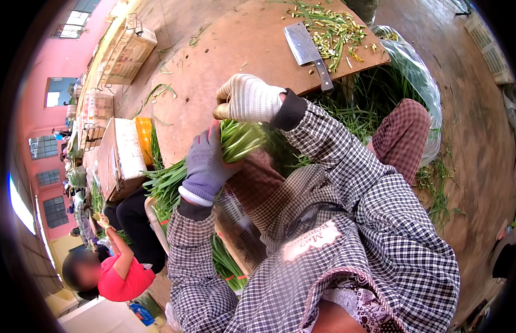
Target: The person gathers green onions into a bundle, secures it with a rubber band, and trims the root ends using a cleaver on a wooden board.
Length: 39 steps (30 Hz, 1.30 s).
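Note:
My left hand (206, 162), in a purple knit glove, is closed around a bunch of green chive-like stalks (241, 139). The pale cut ends point right and are blurred; the leaves hang out to the left, below the wrist. Just above the bunch is my right hand (247, 98) in a white and tan knit glove, its fingers curled together close to the left fingertips. Whether something thin is pinched there cannot be seen. Both hands are at the near edge of a brown wooden board (237, 50). A cleaver (301, 45) lies on it, its dark handle past the near edge.
Trimmed stalk ends (328, 37) litter the board by the blade. A clear plastic bag (432, 100) with greens stands right. Banded bunches (226, 258) lie in a crate (237, 245) beside my left arm. A person in red (124, 270) sits left, near a foam box (127, 154).

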Each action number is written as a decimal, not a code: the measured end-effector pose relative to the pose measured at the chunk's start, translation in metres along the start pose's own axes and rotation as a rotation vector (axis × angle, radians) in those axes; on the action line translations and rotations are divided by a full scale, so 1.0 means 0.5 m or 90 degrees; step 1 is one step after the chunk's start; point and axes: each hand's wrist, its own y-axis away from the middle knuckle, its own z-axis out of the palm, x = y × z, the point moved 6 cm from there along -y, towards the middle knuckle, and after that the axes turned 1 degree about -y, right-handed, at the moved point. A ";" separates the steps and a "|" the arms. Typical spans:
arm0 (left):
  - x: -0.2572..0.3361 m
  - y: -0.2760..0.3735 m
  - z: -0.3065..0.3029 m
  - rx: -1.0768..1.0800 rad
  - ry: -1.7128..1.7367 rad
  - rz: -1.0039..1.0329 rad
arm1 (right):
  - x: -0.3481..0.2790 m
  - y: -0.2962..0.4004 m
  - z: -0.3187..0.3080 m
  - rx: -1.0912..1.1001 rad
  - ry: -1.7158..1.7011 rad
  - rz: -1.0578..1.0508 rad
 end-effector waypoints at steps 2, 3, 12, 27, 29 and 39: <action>0.003 -0.005 -0.007 -0.015 0.017 -0.017 | 0.009 0.000 -0.006 0.022 -0.037 -0.012; -0.001 -0.007 -0.006 -0.005 0.041 -0.018 | 0.015 0.001 -0.013 0.035 -0.053 -0.016; -0.057 0.027 -0.013 0.070 0.249 -0.043 | 0.089 0.104 0.027 0.115 -0.352 -0.014; -0.067 0.039 0.005 0.063 0.262 -0.040 | 0.181 0.077 0.117 0.048 0.142 -0.012; -0.070 0.042 0.005 0.060 0.253 -0.045 | 0.189 0.080 0.112 0.092 0.049 0.052; -0.079 0.037 0.012 0.051 0.412 -0.087 | 0.243 0.160 0.008 0.017 -0.014 0.200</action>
